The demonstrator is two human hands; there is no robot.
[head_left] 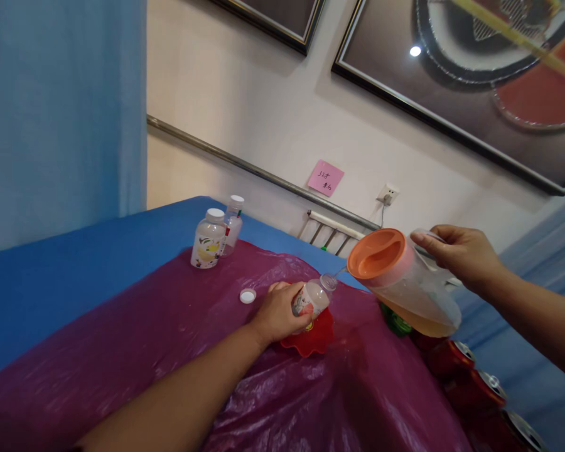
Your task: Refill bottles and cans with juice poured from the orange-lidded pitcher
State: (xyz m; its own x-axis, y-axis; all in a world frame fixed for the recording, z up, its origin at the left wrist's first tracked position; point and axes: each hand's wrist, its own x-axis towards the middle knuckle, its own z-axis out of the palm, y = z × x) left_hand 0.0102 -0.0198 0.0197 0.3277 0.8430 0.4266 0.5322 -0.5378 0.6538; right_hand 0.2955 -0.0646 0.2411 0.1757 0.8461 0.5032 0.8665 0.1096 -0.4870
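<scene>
My left hand [282, 312] is wrapped round a clear bottle [316, 296] with a printed label, its uncapped mouth tilted to the right. Under it lies a red scalloped dish [311, 339]. By its handle my right hand [456, 251] grips a clear pitcher [417, 298] with an orange lid [377, 252]. The pitcher is tipped, with yellowish liquid inside, and a thin stream runs from its spout to the bottle's mouth. A white cap [247, 295] lies left of my left hand.
Two capped bottles, a wide one [209, 242] and a slimmer one [233, 226], stand at the back left. Several red cans [475, 389] line the right edge near a green object [395, 319]. Purple plastic sheeting [169, 339] covers part of the blue surface [160, 232].
</scene>
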